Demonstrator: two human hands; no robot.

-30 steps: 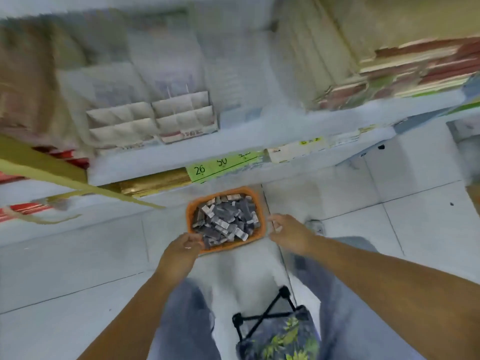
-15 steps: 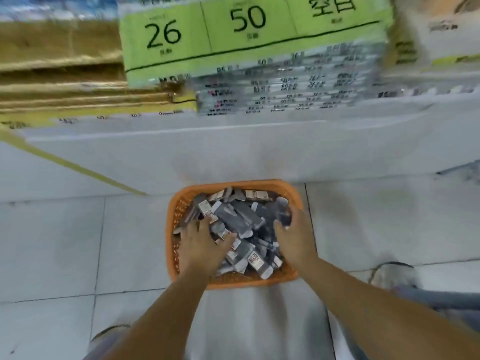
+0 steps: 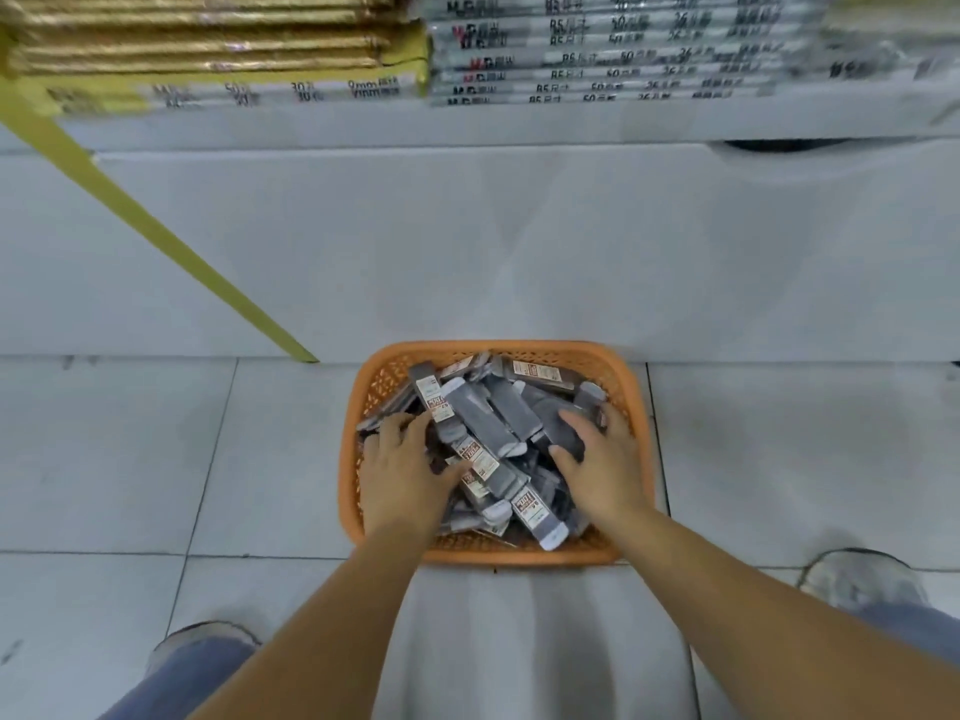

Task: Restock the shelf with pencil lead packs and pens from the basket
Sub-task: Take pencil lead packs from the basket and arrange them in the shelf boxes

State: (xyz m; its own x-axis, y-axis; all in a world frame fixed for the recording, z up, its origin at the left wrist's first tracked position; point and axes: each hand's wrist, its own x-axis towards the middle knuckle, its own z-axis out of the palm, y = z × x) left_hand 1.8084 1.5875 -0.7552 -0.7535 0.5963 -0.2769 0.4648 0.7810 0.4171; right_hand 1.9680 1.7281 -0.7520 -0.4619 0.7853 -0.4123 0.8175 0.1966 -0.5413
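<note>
So the orange basket (image 3: 636, 402) is sitting on the tiled floor (image 3: 104, 459), with its far edge right up against the white base of the shelf (image 3: 467, 241). It's stuffed with pencil lead packs (image 3: 483, 418), all grey with little white-and-brown labels, piled every which way, and a couple poke up over the near edge. Both hands are down in the pile and apart from each other. The left hand (image 3: 402, 470) is at the basket's left edge, fingers spread out over the packs and thumb reaching in toward a labelled pack in the middle. It looks more like it's resting on the heap than grabbing anything. The right hand (image 3: 602, 459) is near the right edge, with thumb and forefinger on either side of a dark grey pack, but honestly I can't tell if it's actually clamped on it or just touching. Up on the shelf there's a stack of gold-edged pads (image 3: 208, 44) toward the left end and a stack of white printed packets (image 3: 597, 59) beside it on the right, both pretty blurry. A yellow strip (image 3: 156, 226) runs diagonally down the white base to the floor, left of the basket. There's a shoe (image 3: 202, 636) by the bottom left and another one (image 3: 857, 579) at the right, well apart, each with a blue trouser leg above it.
</note>
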